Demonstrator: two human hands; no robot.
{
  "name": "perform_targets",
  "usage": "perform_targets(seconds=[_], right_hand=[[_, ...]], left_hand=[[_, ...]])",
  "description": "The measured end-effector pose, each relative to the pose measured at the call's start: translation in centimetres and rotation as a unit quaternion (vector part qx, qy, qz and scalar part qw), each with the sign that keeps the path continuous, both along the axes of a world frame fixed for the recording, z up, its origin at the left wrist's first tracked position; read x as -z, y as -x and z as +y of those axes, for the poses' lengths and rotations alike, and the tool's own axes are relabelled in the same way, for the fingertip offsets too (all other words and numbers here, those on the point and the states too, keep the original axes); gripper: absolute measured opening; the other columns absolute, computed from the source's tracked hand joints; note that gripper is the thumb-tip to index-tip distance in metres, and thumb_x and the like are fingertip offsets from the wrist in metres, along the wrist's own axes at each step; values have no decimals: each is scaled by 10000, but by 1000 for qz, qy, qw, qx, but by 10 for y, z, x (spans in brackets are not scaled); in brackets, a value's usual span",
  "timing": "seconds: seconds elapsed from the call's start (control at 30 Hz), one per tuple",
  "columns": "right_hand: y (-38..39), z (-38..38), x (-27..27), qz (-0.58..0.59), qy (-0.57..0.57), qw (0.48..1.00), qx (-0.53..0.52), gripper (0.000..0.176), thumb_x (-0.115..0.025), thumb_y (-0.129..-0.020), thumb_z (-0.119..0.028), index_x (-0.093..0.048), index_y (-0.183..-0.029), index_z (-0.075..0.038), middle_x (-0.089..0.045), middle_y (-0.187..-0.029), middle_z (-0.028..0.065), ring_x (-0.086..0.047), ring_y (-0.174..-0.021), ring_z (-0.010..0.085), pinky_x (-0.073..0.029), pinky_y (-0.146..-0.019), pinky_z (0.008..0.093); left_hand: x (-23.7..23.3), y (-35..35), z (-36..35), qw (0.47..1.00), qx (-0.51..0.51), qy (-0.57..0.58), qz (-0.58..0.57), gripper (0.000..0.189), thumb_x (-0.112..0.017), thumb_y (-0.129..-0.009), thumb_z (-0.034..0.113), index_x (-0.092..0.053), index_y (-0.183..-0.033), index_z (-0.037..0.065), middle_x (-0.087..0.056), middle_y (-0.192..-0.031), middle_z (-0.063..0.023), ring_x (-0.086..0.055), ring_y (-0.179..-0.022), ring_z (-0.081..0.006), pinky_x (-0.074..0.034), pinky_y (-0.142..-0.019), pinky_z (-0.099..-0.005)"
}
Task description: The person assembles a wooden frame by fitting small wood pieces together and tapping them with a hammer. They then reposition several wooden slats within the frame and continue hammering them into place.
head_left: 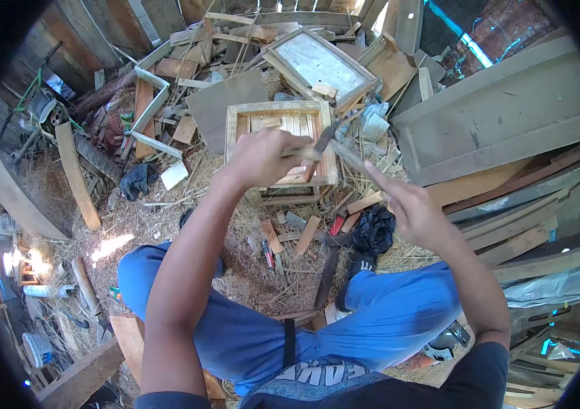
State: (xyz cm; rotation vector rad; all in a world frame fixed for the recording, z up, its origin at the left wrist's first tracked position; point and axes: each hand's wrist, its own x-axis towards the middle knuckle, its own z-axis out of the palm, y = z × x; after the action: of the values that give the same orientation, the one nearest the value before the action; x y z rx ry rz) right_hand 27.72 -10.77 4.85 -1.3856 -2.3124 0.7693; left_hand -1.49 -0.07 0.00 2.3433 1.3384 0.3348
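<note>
Looked like a scrappy woodworking shed tbh: rough plank wall (102, 37), boards (518, 230) stacked on the right, wood offcuts (185, 129) everywhere, straw-like bits (201, 178) littered the floor (245, 278).

A wooden frame (279, 107) blocks room beyond left hand (262, 157).

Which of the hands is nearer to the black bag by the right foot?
The right. In this view, the right hand is raised just up and right of the bag; the left hand is farther left, over the frame.
</note>
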Motion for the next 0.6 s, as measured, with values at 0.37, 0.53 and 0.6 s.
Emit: perform_targets(seconds=[0.37,0.53,0.6], right_hand=[[-9,7,19,74,-251,965,-37,624,-510,-971,72,-412,-1565,-90,-662,-1273,256,-688,-987,399,-534,-898,431],[-6,7,3,54,-202,978,-5,649,-497,-962,84,-390,-1577,-92,-661,-1252,253,-687,-917,383,-538,-879,446],[3,-5,-1,106,-136,982,79,654,-504,-963,76,-391,-1579,-112,-667,-1219,256,-678,-917,403,-535,-881,453]], left_hand=[[3,2,2,1000,13,18,-16,390,-734,-877,325,-732,-1260,254,-745,-1031,-145,-693,-1029,-341,-535,-848,-471],[4,0,1,1000,1,5,-20,400,-749,-873,349,-730,-1256,235,-744,-1066,-134,-693,-1019,-349,-536,-845,-468],[5,1,1,1000,11,-7,-17,407,-757,-875,374,-729,-1251,222,-742,-1097,-122,-694,-1004,-358,-538,-843,-460]])
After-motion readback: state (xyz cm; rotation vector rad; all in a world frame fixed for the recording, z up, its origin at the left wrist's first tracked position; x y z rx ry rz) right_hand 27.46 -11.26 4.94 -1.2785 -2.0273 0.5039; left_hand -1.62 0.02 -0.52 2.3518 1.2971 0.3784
